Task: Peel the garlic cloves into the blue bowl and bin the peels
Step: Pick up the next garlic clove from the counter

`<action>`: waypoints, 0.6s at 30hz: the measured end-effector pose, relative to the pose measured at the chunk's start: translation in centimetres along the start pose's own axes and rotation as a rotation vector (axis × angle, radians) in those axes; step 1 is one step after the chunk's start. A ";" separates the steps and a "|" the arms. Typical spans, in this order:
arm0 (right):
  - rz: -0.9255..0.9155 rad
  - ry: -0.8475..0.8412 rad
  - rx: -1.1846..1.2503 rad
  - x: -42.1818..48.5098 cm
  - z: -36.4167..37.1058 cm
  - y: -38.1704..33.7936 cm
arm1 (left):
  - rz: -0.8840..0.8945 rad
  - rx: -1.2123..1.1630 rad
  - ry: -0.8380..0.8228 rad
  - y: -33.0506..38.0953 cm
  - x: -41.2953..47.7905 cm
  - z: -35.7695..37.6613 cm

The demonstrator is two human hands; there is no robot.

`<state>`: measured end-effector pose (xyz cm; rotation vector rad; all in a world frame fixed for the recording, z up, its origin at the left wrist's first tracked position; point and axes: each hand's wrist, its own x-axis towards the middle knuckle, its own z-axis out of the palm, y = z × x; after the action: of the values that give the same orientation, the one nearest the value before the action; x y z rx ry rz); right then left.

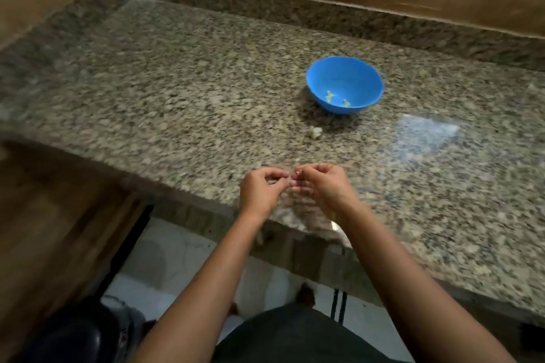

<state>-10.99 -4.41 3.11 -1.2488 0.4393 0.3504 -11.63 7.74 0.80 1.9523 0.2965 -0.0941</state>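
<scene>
A blue bowl (345,84) stands on the granite counter (182,91) with two small pale peeled cloves (329,95) inside it. A small whitish garlic piece (314,132) lies on the counter just in front of the bowl. Near the counter's front edge my left hand (261,190) and my right hand (326,186) meet, fingers curled. Between their fingertips they pinch a small garlic clove (298,172), of which only a white tip shows. The picture is blurred by motion.
A raised granite rim (265,6) runs along the back and left of the counter, with a wooden wall behind. Below the front edge are a white tiled floor (177,259), wooden cabinet fronts at left and a dark rounded object (73,336) at bottom left.
</scene>
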 end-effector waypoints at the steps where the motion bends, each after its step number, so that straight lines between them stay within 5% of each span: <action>1: 0.018 -0.054 -0.023 -0.3 2.0 0.6 | -0.040 -0.063 0.065 -0.9 -0.5 -2.0; 9: 0.156 -0.447 -0.272 -6.2 20.9 11.0 | -0.313 -0.570 0.521 -11.5 -9.7 -20.5; 18: 0.300 -0.634 -0.499 -11.8 38.2 24.9 | -0.536 -0.918 0.952 -25.3 -19.8 -35.8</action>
<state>-28.39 39.06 -1.95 -1.4640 -0.0204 1.1253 -39.67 46.59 -3.86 0.8436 1.2350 0.5518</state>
